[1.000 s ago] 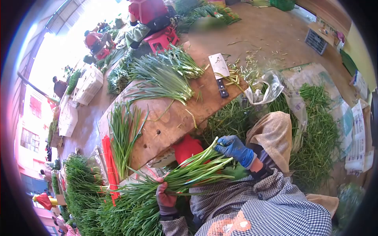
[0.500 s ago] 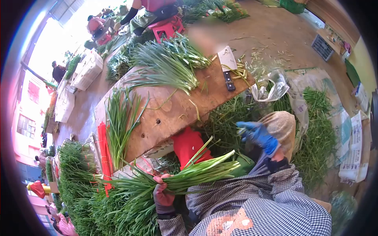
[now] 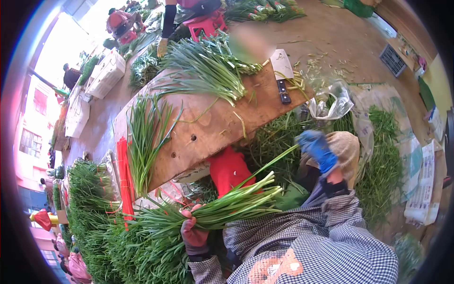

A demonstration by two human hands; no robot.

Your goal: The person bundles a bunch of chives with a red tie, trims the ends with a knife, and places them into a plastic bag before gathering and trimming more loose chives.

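Note:
A bunch of long green stalks lies across my lap, pale ends toward the right. My left hand is wrapped round its leafy part. In a blue glove, my right hand is closed near my knee, its fingertips at the pale end of one long stalk that slants up out of the bunch. More stalks lie on the wooden board: a large pile at the back and a smaller one at the left. A cleaver with a black handle rests at the board's right end.
Red ties hang at the board's left edge. Heaps of greens stand at the left, and loose leaves cover the floor at the right. A plastic bag lies beyond my knee. Other people work near a pink stool at the back.
My right hand has moved slightly up and right and closed on a stalk, which now stretches out of the bunch. The view has shifted a little. A co-worker's gloved hand has lowered at the back.

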